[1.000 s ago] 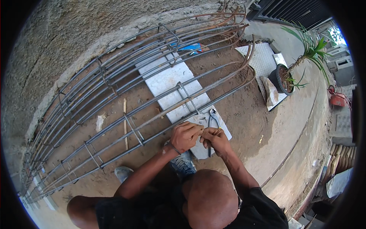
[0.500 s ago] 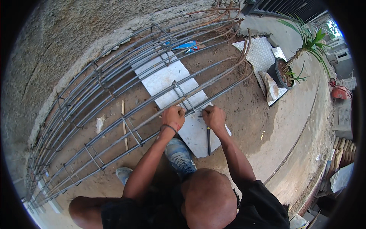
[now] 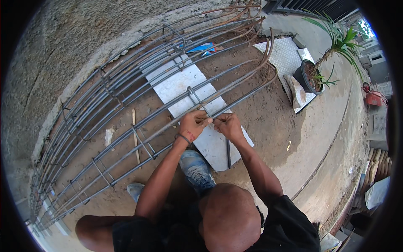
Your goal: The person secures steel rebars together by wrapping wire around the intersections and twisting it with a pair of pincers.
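My left hand (image 3: 194,124) and my right hand (image 3: 229,127) are together at the nearest bar of a rebar cage (image 3: 126,169). Their fingertips pinch close to the corner where a square stirrup (image 3: 196,99) meets that bar. The left fingers are bent against the bar, with the thumb toward the right hand. Whatever thin thing lies between the fingertips is too small to make out. Below the hands, a slim dark-handled tool (image 3: 228,153) rests on a pale board (image 3: 210,149); its upper end is hidden near the right hand.
More long bars of the bundle (image 3: 126,84) run along the rough wall (image 3: 50,46). A blue packet (image 3: 201,48) lies behind them. At the right stand a potted plant (image 3: 308,77) and a stone (image 3: 296,92) on a metal plate (image 3: 282,52). A wooden stick (image 3: 135,136) lies on the soil.
Both hands have come closer together at the stirrup corner. The right hand has moved slightly left, and its fingertips now meet the left hand's. The whole view has shifted a little.
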### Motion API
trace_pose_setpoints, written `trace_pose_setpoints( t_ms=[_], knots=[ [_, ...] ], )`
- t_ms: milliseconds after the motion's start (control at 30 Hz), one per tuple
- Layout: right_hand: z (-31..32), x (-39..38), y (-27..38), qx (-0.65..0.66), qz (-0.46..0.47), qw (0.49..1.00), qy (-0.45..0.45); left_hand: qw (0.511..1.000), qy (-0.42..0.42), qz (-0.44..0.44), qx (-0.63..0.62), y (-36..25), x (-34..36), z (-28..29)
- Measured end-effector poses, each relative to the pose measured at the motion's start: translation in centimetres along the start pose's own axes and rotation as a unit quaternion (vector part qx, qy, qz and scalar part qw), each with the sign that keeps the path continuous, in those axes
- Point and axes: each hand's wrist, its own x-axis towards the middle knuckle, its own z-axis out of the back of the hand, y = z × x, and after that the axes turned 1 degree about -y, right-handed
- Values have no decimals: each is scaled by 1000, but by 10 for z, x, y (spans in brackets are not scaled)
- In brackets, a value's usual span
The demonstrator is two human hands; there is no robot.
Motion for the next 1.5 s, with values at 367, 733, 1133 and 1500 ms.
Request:
trace_pose_setpoints(
  t_ms=[367, 733, 1133, 1500],
  knots=[
    [-6, 1, 1, -50, -1, 992, -115, 988, 11, 84, 126, -5, 12, 8],
    [-20, -13, 4, 55, 23, 992, -110, 994, -78, 60, 46, -3, 10, -5],
    [12, -11, 14, 207, -64, 975, 55, 975, -88, 42, 200, -55, -15, -12],
    [24, -6, 42, 119, -112, 983, 85, 955, -236, 43, 176, -48, -16, -42]
  ],
)
